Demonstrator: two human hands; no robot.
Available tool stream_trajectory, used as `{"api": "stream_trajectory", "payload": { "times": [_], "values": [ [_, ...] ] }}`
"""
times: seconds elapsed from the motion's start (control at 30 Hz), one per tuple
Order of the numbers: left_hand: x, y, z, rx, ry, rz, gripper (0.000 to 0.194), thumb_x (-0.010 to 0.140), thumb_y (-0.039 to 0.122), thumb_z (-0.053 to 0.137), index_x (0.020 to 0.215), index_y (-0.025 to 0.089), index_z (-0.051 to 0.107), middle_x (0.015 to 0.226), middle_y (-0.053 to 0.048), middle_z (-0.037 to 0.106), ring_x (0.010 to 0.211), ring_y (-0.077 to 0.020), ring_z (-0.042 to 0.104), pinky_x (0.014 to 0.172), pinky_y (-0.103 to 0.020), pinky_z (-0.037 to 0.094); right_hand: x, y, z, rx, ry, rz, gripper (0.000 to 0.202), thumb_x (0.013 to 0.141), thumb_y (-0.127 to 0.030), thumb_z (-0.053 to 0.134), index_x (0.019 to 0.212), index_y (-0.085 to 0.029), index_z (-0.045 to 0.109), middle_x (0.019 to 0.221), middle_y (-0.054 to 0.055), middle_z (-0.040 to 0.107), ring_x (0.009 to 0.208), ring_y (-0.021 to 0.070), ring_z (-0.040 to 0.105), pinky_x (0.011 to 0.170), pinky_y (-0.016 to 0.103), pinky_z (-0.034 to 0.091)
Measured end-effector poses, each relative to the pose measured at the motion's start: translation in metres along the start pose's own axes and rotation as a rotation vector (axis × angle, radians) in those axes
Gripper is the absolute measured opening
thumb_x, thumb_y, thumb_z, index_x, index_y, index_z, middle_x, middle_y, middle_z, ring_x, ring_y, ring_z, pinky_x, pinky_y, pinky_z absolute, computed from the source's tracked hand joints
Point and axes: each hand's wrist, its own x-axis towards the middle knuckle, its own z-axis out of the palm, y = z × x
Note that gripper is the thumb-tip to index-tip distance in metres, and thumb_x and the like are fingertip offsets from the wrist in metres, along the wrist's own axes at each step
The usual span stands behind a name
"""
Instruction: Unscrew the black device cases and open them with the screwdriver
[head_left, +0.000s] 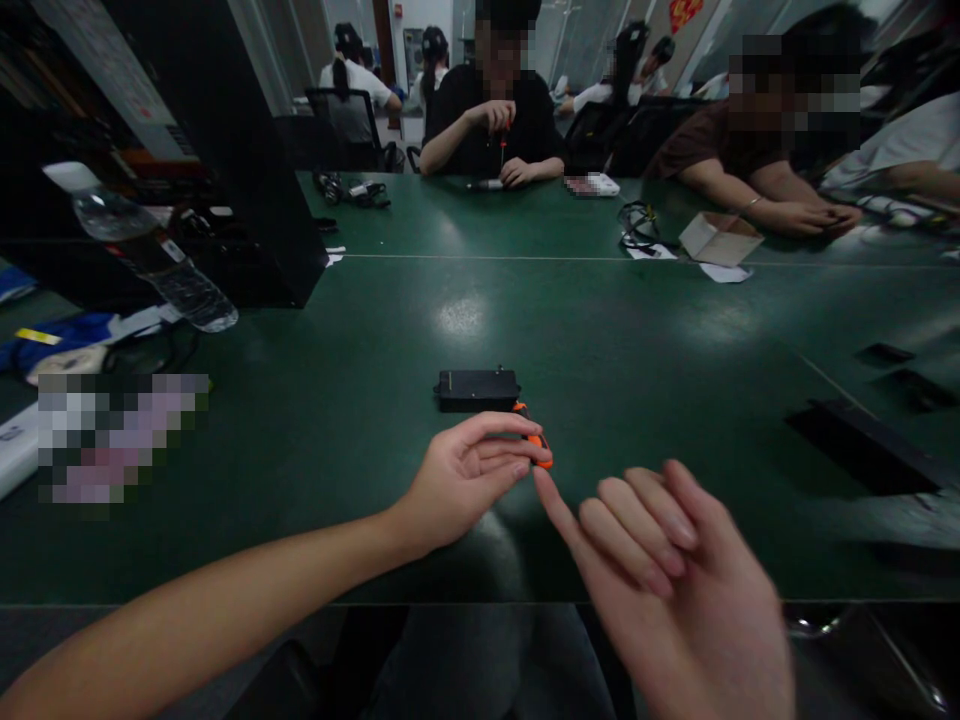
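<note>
My left hand (472, 470) is in front of me, its fingers together over an orange-and-black handle (543, 462) that looks like a screwdriver's; its shaft is not visible. Just beyond those fingertips lies a flat black box (480, 390) with small tabs at its ends. My right hand (667, 570) is palm up at the near edge, close to the camera. Its little finger stretches towards the orange handle, near or touching its end, while the other fingers curl over the palm. Whatever they may enclose is hidden.
A water bottle (161, 255) leans at left beside a dark upright panel (225, 130). Black parts (870, 445) lie at right on the green table (360, 340). Across it, a person (495, 125) works with a screwdriver; a small carton (720, 238) and cables (639, 220) lie further right.
</note>
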Motion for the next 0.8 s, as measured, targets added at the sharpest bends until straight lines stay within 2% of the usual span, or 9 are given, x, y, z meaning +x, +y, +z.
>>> {"api": "stream_trajectory", "payload": {
  "times": [0.07, 0.1, 0.17, 0.3, 0.43, 0.53, 0.7, 0.73, 0.8],
  "values": [
    [-0.002, -0.002, 0.0, 0.018, -0.007, 0.025, 0.028, 0.084, 0.02, 0.08, 0.11, 0.016, 0.071, 0.11, -0.01, 0.075, 0.105, -0.0249, 0.074, 0.098, -0.038, 0.057, 0.018, 0.011, 0.01, 0.211, 0.026, 0.162, 0.049, 0.1, -0.037, 0.046, 0.06, -0.023, 0.022, 0.048, -0.011, 0.017, 0.038, 0.008, 0.012, 0.082, 0.046, 0.062],
    [-0.002, -0.002, 0.0, 0.027, -0.014, 0.033, 0.028, 0.084, 0.021, 0.08, 0.111, 0.016, 0.071, 0.109, -0.011, 0.075, 0.105, -0.025, 0.074, 0.098, -0.037, 0.057, 0.022, 0.015, 0.013, 0.296, 0.038, 0.219, 0.05, 0.099, -0.037, 0.047, 0.061, -0.023, 0.017, 0.048, -0.011, 0.012, 0.038, 0.008, 0.008, 0.086, 0.048, 0.061],
    [-0.003, -0.002, -0.001, 0.046, -0.021, 0.052, 0.027, 0.086, 0.02, 0.078, 0.112, 0.016, 0.071, 0.108, -0.011, 0.075, 0.104, -0.0243, 0.074, 0.096, -0.036, 0.058, 0.025, 0.018, 0.015, 0.361, 0.052, 0.249, 0.051, 0.097, -0.038, 0.048, 0.061, -0.024, 0.014, 0.048, -0.011, 0.01, 0.038, 0.0078, 0.007, 0.095, 0.051, 0.059],
    [-0.003, -0.001, -0.002, 0.12, -0.057, 0.116, 0.022, 0.09, 0.015, 0.073, 0.112, 0.017, 0.072, 0.113, -0.01, 0.071, 0.103, -0.0212, 0.074, 0.095, -0.031, 0.059, 0.019, 0.014, 0.014, 0.396, 0.082, 0.268, 0.054, 0.094, -0.038, 0.055, 0.06, -0.024, 0.015, 0.047, -0.012, 0.013, 0.038, 0.0067, 0.008, 0.104, 0.051, 0.054],
    [-0.003, -0.002, -0.004, 0.193, -0.113, 0.24, 0.026, 0.092, 0.01, 0.068, 0.116, 0.019, 0.072, 0.119, -0.009, 0.066, 0.104, -0.019, 0.074, 0.095, -0.029, 0.06, 0.017, 0.01, 0.015, 0.597, 0.22, 0.43, 0.051, 0.092, -0.032, 0.059, 0.057, -0.023, 0.023, 0.048, -0.012, 0.016, 0.042, 0.0065, 0.01, 0.105, 0.046, 0.054],
    [-0.003, -0.003, -0.005, 0.229, -0.137, 0.29, 0.029, 0.093, 0.008, 0.065, 0.118, 0.02, 0.071, 0.12, -0.009, 0.064, 0.105, -0.0182, 0.073, 0.096, -0.029, 0.06, 0.017, 0.011, 0.017, 0.711, 0.292, 0.489, 0.047, 0.09, -0.03, 0.062, 0.056, -0.022, 0.031, 0.048, -0.012, 0.017, 0.042, 0.0063, 0.012, 0.1, 0.041, 0.057],
    [-0.005, -0.003, -0.005, 0.262, -0.143, 0.294, 0.028, 0.094, 0.009, 0.064, 0.118, 0.02, 0.071, 0.122, -0.01, 0.064, 0.106, -0.0195, 0.073, 0.097, -0.031, 0.061, 0.019, 0.016, 0.016, 0.79, 0.275, 0.507, 0.045, 0.087, -0.029, 0.068, 0.055, -0.021, 0.037, 0.047, -0.013, 0.018, 0.04, 0.0044, 0.016, 0.094, 0.035, 0.06],
    [-0.006, -0.003, -0.004, 0.266, -0.141, 0.288, 0.027, 0.094, 0.009, 0.065, 0.118, 0.02, 0.071, 0.122, -0.01, 0.064, 0.106, -0.0196, 0.073, 0.096, -0.031, 0.061, 0.02, 0.017, 0.016, 0.795, 0.266, 0.502, 0.045, 0.086, -0.028, 0.07, 0.056, -0.02, 0.038, 0.047, -0.013, 0.019, 0.039, 0.0038, 0.018, 0.091, 0.033, 0.061],
    [-0.007, -0.002, -0.003, 0.262, -0.129, 0.271, 0.025, 0.093, 0.01, 0.067, 0.116, 0.019, 0.072, 0.121, -0.01, 0.065, 0.104, -0.0193, 0.074, 0.095, -0.03, 0.061, 0.021, 0.02, 0.015, 0.776, 0.264, 0.47, 0.043, 0.082, -0.028, 0.076, 0.057, -0.02, 0.042, 0.049, -0.012, 0.025, 0.04, 0.0027, 0.025, 0.072, 0.022, 0.061]
  ]
}}
